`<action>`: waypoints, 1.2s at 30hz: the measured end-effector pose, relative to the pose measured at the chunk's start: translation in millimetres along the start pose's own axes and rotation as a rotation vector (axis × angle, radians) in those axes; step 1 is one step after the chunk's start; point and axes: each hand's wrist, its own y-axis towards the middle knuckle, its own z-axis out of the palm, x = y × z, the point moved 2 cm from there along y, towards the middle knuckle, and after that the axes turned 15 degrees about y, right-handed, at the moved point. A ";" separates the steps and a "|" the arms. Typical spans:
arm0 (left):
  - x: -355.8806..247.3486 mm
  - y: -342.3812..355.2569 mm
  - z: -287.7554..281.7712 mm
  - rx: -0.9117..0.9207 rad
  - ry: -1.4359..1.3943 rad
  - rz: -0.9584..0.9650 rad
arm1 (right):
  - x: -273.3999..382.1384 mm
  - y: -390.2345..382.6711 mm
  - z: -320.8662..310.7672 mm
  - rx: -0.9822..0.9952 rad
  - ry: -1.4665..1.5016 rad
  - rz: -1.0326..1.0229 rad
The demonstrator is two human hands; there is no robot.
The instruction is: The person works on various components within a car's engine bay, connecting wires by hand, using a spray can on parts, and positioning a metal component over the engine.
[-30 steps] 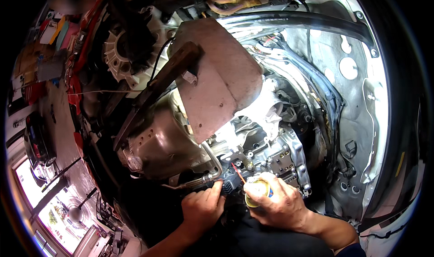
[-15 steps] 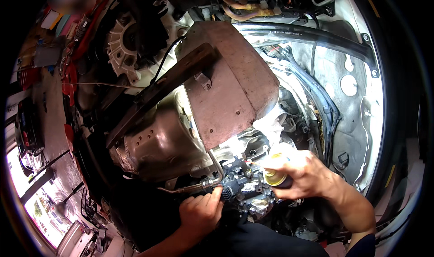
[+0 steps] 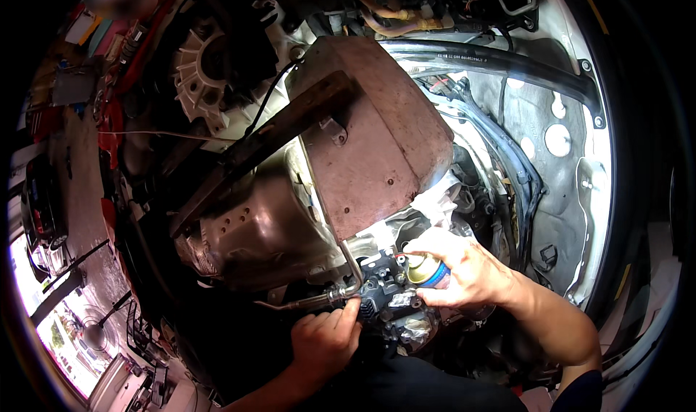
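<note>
In my right hand [image 3: 475, 270] is a spray can [image 3: 428, 273] with a gold top and a blue band. The can is tilted, its nozzle end toward a dark block with metal fittings [image 3: 378, 296] in the engine bay. A small red piece shows by the nozzle. My left hand [image 3: 325, 343] lies just left of that block with most fingers curled. One finger stretches up to the fitting at the end of a bent metal pipe [image 3: 353, 267]. The inside of the left hand is hidden.
A flat brownish panel [image 3: 377, 136] covers the middle, with a dark bar [image 3: 283, 125] across it. Left lies a metal shield [image 3: 250, 216] with holes. White crumpled material [image 3: 439, 200] sits above my right hand. Cables [image 3: 507, 147] run along the right wall.
My right hand has moved slightly left with the spray can and turned it, so its blue band now shows. My left hand stays at the pipe fitting. The view has shifted slightly.
</note>
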 end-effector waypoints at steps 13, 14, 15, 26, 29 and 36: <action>0.6 0.7 1.8 -0.041 -0.020 0.011 | 1.5 -4.0 4.8 -0.063 -0.006 0.050; 0.5 0.8 1.7 -0.049 -0.016 0.016 | -0.1 -4.8 5.0 -0.042 -0.039 0.068; 0.4 0.4 1.9 -0.047 -0.015 0.015 | 1.0 -3.7 5.2 -0.041 -0.038 0.067; 0.4 2.2 -1.6 0.006 -0.028 0.003 | 3.6 -0.4 7.3 0.006 -0.043 0.186; 0.4 2.2 -2.6 0.014 -0.024 0.002 | 5.9 0.0 7.3 0.008 -0.051 0.209; 0.6 1.2 -0.3 0.010 -0.032 -0.001 | 1.0 -0.1 9.7 0.002 -0.117 0.165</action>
